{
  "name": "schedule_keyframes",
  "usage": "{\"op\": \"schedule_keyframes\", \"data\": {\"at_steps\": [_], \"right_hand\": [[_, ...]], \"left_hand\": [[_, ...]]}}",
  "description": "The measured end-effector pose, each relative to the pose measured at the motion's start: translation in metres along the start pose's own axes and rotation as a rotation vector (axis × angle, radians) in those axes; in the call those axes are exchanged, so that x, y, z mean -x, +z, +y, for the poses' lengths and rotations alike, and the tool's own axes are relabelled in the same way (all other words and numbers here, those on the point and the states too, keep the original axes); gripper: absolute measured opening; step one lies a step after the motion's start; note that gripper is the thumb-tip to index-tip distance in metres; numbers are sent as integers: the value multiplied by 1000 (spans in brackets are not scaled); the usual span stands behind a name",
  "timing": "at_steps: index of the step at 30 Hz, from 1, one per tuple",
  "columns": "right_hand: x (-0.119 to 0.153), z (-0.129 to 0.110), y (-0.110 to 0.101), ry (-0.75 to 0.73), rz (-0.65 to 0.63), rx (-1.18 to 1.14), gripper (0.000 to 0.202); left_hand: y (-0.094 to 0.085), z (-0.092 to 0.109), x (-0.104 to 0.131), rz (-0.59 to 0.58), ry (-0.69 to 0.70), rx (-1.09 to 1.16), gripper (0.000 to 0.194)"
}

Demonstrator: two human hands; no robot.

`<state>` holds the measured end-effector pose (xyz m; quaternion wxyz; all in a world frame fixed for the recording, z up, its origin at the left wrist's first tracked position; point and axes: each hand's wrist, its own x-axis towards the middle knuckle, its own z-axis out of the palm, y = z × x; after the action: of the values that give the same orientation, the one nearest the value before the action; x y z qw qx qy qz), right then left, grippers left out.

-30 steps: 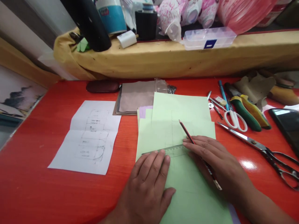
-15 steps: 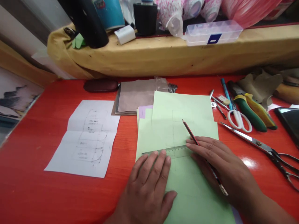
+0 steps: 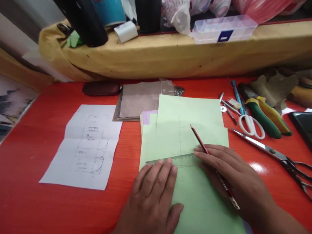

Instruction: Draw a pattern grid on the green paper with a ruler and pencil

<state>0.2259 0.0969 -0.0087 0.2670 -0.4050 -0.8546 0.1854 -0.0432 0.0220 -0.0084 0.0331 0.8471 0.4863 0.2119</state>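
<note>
A clear ruler [image 3: 183,160] lies slantwise across light green paper [image 3: 195,112], which bears thin pencil lines. My left hand [image 3: 154,191] rests flat, its fingertips on the ruler's left part and its thumb spread out on the paper. At the ruler's other end, my right hand [image 3: 234,174] holds a red and black pencil [image 3: 200,139] tucked between its fingers. The pencil's tip points up and away to the left, over the paper. The fingertips of this hand also touch the ruler. To the left lies a creased white sheet [image 3: 73,152] with a drawn diagram and notes.
Large scissors [image 3: 270,150], white-handled scissors [image 3: 251,126] and green-yellow pliers [image 3: 264,113] lie right of the paper. Behind it are brown sheets [image 3: 140,100] and a dark oblong case [image 3: 101,88]. A cloth-covered ledge [image 3: 146,60] at the back holds a clear plastic box [image 3: 225,28].
The camera view has shifted slightly, so the white sheet appears a little further left and lower. Both hands, the ruler and the pencil keep nearly the same places on the paper.
</note>
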Motion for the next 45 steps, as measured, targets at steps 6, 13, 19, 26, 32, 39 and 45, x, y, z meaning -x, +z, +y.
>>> {"op": "schedule_keyframes", "data": {"at_steps": [6,13,19,26,32,39,45], "right_hand": [[-2,-1,-1,-26,-1,10,39],[-1,0,-2,-17,8,-1,39],[-4,-1,-1,-30,7,-5,39],[-6,-4,-2,-9,19,-19,39],[-8,-5,-2,-20,26,-23,37],[-6,-4,-1,-4,34,-26,37],[-7,-4,-2,-11,29,-28,38]], "left_hand": [[-1,3,-1,12,-9,5,52],[0,2,-1,22,-2,6,52],[1,1,-1,14,-9,8,52],[0,0,-1,12,-1,10,52],[-3,0,-1,-13,12,0,52],[-6,-1,0,-23,27,-21,51],[-6,0,-2,-5,22,-23,51]]}}
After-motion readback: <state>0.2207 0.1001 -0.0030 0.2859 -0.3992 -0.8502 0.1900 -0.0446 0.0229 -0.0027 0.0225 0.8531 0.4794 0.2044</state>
